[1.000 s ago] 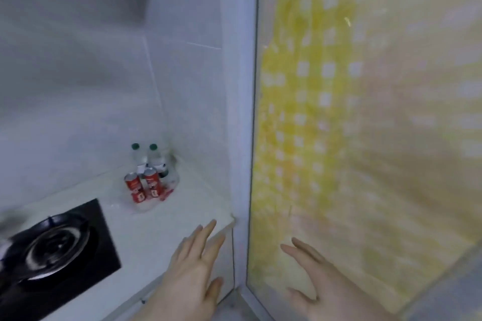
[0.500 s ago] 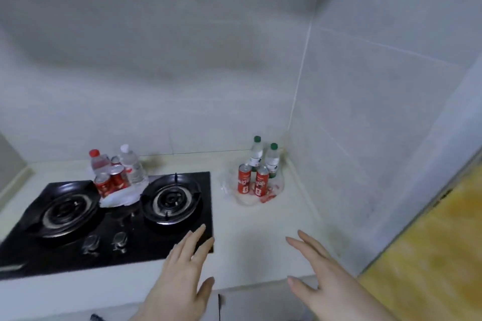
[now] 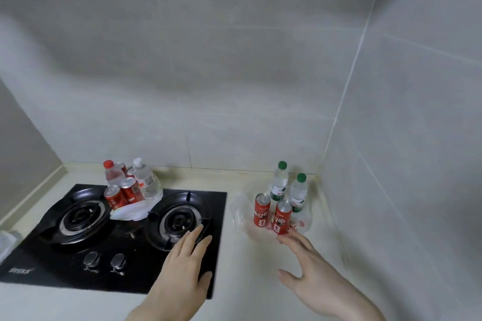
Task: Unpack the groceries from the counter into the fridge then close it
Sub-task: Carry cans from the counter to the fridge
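Two red cans (image 3: 262, 210) and two green-capped bottles (image 3: 278, 183) stand on a clear plastic bag (image 3: 238, 210) in the counter's right corner. A second group sits at the back of the hob on a white bag (image 3: 130, 212): red cans (image 3: 130, 191), a red-capped bottle (image 3: 112, 173) and a clear bottle (image 3: 146, 178). My right hand (image 3: 310, 266) is open, its fingertips just short of the nearer right can (image 3: 282, 217). My left hand (image 3: 184, 266) hovers open over the hob's right front corner. The fridge is out of view.
A black two-burner gas hob (image 3: 78, 242) with two knobs fills the left of the pale counter (image 3: 247, 281). Grey tiled walls (image 3: 234, 86) close in behind and on the right. A pale object (image 3: 6, 241) lies at the far left edge.
The view has swung left from a yellow chequered surface to the counter and hob. Both open hands have moved forward, the right one nearing the cans in the corner.
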`<state>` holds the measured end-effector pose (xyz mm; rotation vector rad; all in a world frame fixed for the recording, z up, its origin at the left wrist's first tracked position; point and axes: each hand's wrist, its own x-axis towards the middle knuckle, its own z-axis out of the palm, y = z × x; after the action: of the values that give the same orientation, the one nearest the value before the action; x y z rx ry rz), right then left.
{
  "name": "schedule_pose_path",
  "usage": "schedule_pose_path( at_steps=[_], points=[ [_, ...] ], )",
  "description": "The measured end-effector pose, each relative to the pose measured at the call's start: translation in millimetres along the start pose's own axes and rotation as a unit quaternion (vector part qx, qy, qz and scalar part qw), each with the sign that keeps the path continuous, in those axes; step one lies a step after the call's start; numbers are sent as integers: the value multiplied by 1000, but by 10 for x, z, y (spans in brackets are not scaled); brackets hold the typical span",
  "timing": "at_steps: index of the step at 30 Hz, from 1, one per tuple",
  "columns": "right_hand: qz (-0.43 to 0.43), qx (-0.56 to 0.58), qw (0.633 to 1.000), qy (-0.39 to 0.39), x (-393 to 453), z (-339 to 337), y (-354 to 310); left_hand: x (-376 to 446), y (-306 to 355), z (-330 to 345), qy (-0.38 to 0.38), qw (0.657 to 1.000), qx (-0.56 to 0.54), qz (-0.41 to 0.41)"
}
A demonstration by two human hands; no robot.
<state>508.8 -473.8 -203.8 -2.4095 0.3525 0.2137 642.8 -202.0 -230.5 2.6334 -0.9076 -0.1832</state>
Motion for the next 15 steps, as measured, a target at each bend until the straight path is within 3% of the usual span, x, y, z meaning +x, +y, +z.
schedule_pose_path(
  at_steps=[15],
  points=[
    [61,52,997,1,1026,-203,594,1431,394,486,-96,994,18,43]
  ],
)
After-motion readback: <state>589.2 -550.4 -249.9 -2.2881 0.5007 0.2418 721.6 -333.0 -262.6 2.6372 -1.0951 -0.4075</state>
